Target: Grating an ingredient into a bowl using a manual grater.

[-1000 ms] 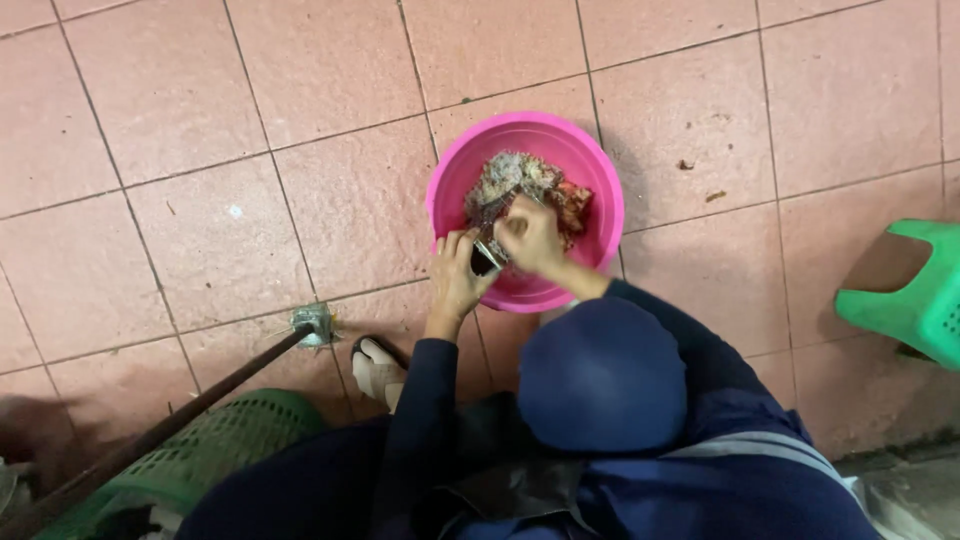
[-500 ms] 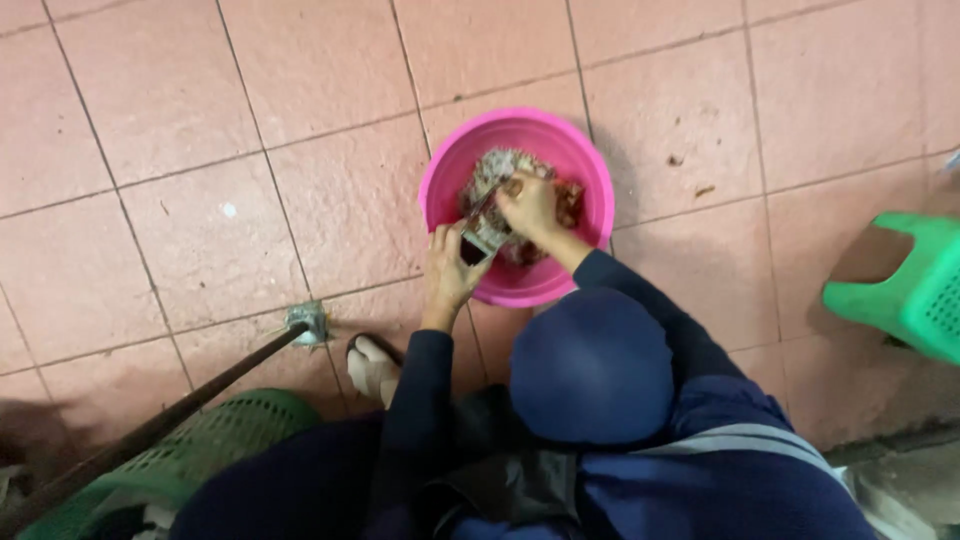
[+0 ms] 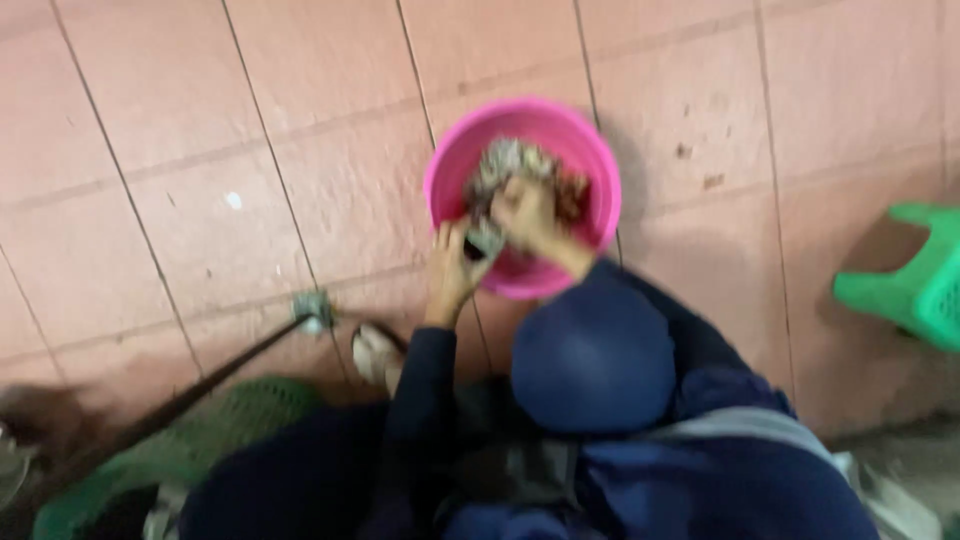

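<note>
Nearest the camera: dark blue clothing and a rounded blue head covering [image 3: 595, 355]. A green basket [image 3: 230, 420] sat at the lower left of the floor [image 3: 150, 150], with a dark pole [image 3: 200, 385] running over it to a small metal fitting [image 3: 313, 308]. A light sandal [image 3: 375, 352] lay just beside that.

Next out: left hand [image 3: 455, 272] at the near rim of the pink basin [image 3: 600, 170], fingers closed around a small grey-and-dark object [image 3: 485, 240]. The object was held over the near rim, touching the right hand [image 3: 530, 212]. The frame was blurred, so its long axis and which way it pointed could not be told.

The right hand lay inside the basin on a grey-brown heap [image 3: 510, 160], fingers curled. Whether it gripped any of the heap could not be told.

Change over the last second: little in the work itself. Both hands kept the same places, left at the rim and right on the heap. The basin sat further left and higher in view, which looked like camera motion, given the blur. Judgement: handling of the heap was in mid-course, nothing lifted out.

Basin: round, opening upward, standing on the pink floor tiles. Farthest right: a green plastic stool [image 3: 915, 285], well apart from the basin.
</note>
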